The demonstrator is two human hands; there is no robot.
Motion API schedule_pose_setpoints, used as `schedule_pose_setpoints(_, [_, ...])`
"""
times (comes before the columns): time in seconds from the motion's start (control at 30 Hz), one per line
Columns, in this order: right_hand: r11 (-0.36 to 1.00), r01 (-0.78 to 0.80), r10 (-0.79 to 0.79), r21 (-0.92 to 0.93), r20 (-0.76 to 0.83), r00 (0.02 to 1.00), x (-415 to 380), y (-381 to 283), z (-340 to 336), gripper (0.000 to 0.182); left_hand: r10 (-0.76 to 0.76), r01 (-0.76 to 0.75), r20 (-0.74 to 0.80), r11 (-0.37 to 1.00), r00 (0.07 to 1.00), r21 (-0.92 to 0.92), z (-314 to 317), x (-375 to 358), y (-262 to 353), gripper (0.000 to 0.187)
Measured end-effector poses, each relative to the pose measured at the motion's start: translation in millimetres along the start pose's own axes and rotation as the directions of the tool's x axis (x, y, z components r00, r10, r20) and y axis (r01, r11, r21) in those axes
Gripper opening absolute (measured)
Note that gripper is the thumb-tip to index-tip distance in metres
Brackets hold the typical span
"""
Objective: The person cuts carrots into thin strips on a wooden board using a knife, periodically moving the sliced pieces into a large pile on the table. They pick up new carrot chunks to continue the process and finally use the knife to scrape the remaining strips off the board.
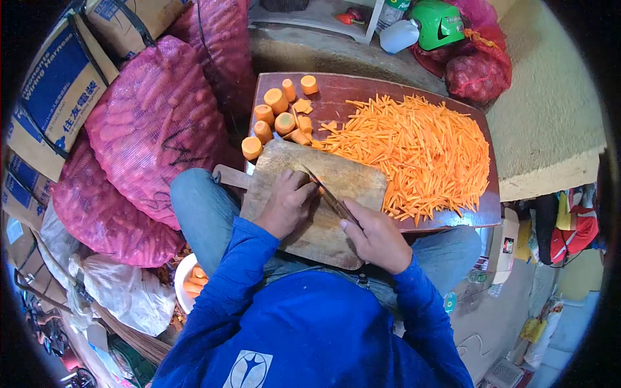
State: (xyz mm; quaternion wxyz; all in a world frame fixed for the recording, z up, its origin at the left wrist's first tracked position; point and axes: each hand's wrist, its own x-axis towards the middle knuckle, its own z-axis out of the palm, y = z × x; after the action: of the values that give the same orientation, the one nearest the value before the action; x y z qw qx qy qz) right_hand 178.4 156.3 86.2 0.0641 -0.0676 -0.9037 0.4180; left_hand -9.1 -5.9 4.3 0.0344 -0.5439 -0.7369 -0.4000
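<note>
My right hand (377, 239) is closed around the handle of a knife (331, 198), whose blade slants up and left over the wooden cutting board (349, 173). Curled fingers of my left hand (287, 202) press down on the board beside the blade. A sliver of orange at those fingertips looks like a carrot piece, mostly hidden by the hand. Behind the board's right side lies a large heap of carrot sticks (427, 152). Several thick carrot chunks (275, 99) stand at the table's left corner, with a few offcuts among them.
The board rests across my lap and the edge of a dark red table (349, 87). At left stand big mesh sacks of carrots (158, 123) and cardboard boxes (61, 84). A white bowl (184, 284) with carrots sits low by my left knee. A green bottle-like container (436, 26) is at the back.
</note>
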Motion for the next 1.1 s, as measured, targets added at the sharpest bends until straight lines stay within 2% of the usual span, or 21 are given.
schedule_pose_setpoints(0.03, [1.0, -0.02, 0.021, -0.016, 0.051, 0.998, -1.3, -4.8, -2.3, 0.047, 0.029, -0.029, -0.006, 0.999, 1.0, 0.039, -1.5, 0.3, 2.2, 0.024])
schedule_pose_setpoints(0.17, [0.986, -0.057, 0.069, -0.158, 0.072, 0.995, -15.5, -23.5, 0.8, 0.056, 0.093, -0.097, 0.034, 0.984, 0.995, 0.148, 2.9, -3.4, -1.2, 0.028])
schedule_pose_setpoints(0.2, [0.984, -0.061, 0.074, -0.166, 0.077, 0.994, -18.0, -26.8, 1.5, 0.056, 0.096, -0.1, 0.032, 0.984, 0.995, 0.15, 3.0, -3.0, -1.7, 0.029])
schedule_pose_setpoints(0.27, [0.977, -0.201, 0.206, -0.071, 0.075, 0.976, -19.4, -34.1, 4.1, 0.051, 0.093, -0.096, 0.022, 0.985, 0.995, 0.147, 5.0, -2.9, -3.8, 0.029])
schedule_pose_setpoints(0.4, [0.977, -0.185, 0.191, -0.107, 0.046, 0.981, 0.8, -23.1, 21.2, 0.043, 0.08, -0.08, -0.003, 0.994, 0.997, 0.073, 6.2, -4.4, -4.2, 0.029])
schedule_pose_setpoints(0.47, [0.988, -0.128, 0.127, -0.086, -0.017, 0.992, 20.7, -20.2, 24.1, 0.037, 0.072, -0.071, -0.006, 0.996, 0.997, 0.048, 6.2, -3.7, -3.2, 0.03])
schedule_pose_setpoints(0.63, [0.984, -0.114, 0.117, -0.136, 0.016, 0.993, 21.9, -32.9, 11.1, 0.036, 0.034, -0.033, -0.056, 0.999, 0.998, 0.021, 8.2, -1.8, -1.4, 0.03])
schedule_pose_setpoints(0.73, [0.978, -0.176, 0.187, -0.116, 0.093, 0.978, 11.1, -38.1, 7.5, 0.039, 0.021, -0.02, -0.065, 1.0, 0.998, 0.007, 7.5, -2.1, -0.9, 0.028])
schedule_pose_setpoints(0.83, [0.974, -0.173, 0.183, -0.149, 0.06, 0.981, 19.1, -22.7, 18.1, 0.041, 0.039, -0.039, -0.05, 0.999, 0.998, 0.0, 5.6, -2.8, -3.5, 0.025])
schedule_pose_setpoints(0.9, [0.978, -0.096, 0.104, -0.186, 0.034, 0.994, 31.8, -17.4, 21.2, 0.042, 0.021, -0.02, -0.05, 1.0, 0.999, 0.02, 4.8, -3.3, 1.3, 0.025])
schedule_pose_setpoints(1.1, [0.979, -0.14, 0.152, -0.15, 0.069, 0.986, 16.4, -25.5, 16.4, 0.04, -0.055, 0.058, -0.05, 0.997, 0.997, 0.043, 1.6, -4.4, 4.4, 0.026])
